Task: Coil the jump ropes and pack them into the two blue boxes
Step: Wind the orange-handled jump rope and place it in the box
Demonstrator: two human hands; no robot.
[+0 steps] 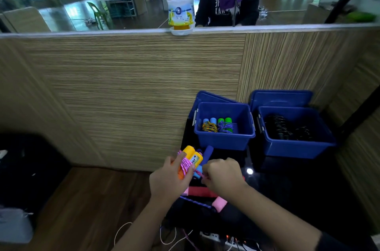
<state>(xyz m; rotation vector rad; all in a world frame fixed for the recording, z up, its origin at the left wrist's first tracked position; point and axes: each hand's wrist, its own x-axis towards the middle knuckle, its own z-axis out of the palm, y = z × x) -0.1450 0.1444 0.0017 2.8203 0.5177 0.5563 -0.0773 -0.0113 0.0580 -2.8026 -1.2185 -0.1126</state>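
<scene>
My left hand (168,178) grips a jump rope with two orange handles (192,154), pink cord (186,165) wound round them. My right hand (222,176) pinches the free end of that pink cord just to the right of the handles. Behind, on a black table, stand two open blue boxes. The left blue box (224,139) holds two coiled ropes, one with light blue handles (209,124) and one with green handles (225,125). The right blue box (298,147) holds black ropes (285,128). A purple handle (207,154) lies under my hands.
Pink foam handles (220,202) and a purple cord lie on the black table (287,189) near my wrists. A wooden partition (133,90) rises behind the boxes, a tissue pack (181,13) on top. A person sits beyond it. A power strip (226,240) and cables lie on the floor.
</scene>
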